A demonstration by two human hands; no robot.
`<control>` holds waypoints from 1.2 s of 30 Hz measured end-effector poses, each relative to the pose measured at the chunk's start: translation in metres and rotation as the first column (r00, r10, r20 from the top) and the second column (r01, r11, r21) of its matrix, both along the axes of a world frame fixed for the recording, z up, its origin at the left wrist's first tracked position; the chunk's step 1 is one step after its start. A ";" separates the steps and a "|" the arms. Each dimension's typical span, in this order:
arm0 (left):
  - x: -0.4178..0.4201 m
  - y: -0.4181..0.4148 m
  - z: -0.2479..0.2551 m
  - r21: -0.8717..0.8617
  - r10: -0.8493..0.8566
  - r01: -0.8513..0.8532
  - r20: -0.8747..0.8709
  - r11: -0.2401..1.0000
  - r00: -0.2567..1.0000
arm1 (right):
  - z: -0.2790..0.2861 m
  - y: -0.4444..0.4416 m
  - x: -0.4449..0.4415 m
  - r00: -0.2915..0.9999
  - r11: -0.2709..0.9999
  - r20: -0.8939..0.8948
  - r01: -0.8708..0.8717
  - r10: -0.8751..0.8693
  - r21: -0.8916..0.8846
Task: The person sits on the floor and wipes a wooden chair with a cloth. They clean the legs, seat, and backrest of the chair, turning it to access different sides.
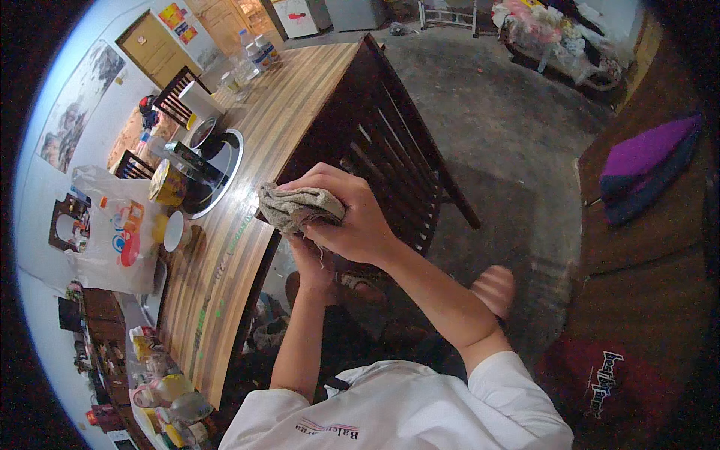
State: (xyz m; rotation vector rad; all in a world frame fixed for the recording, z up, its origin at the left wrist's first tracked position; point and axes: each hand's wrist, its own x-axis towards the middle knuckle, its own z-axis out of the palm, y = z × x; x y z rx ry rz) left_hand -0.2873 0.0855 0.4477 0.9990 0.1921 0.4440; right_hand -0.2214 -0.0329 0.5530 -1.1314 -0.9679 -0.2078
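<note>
A crumpled grey-beige cloth [298, 207] is bunched in my right hand [354, 216], with its fingers over the top and the thumb below. One loose thread hangs from the cloth. My left hand [312, 261] is just beneath it, close to the table's edge. The cloth and right hand hide most of the left fingers, so their grip does not show. Both hands are by the near edge of a wood-striped table [247, 247], which carries green marks.
On the table are a round black-and-silver tray [239, 152], a paper towel roll [201, 100], a paper cup [174, 232], an instant-noodle tub [167, 183] and a plastic bag [115, 236]. A slatted dark chair [394, 152] stands at the table's side. Purple fabric [647, 163] lies right.
</note>
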 end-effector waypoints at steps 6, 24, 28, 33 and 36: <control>0.005 0.009 -0.009 -0.068 0.008 -0.006 0.034 0.998 0.999 | -0.024 -0.003 0.001 0.998 0.996 0.044 0.039 -0.035 -0.083; 0.012 0.004 -0.002 -0.080 0.011 -0.005 0.079 0.997 0.997 | -0.023 -0.002 0.024 0.771 0.813 0.389 0.576 -0.505 -0.086; 0.015 -0.001 -0.001 -0.118 -0.025 0.028 0.021 0.993 0.999 | -0.023 -0.008 0.064 0.710 0.765 0.437 0.640 -0.553 -0.070; 0.016 -0.015 0.013 -0.202 0.051 -0.052 -0.010 0.978 0.999 | -0.019 -0.014 0.101 0.674 0.734 0.418 0.678 -0.609 -0.024; 0.019 -0.011 0.007 -0.160 0.017 -0.003 0.090 0.987 0.996 | -0.017 -0.016 0.122 0.662 0.722 0.378 0.691 -0.647 0.025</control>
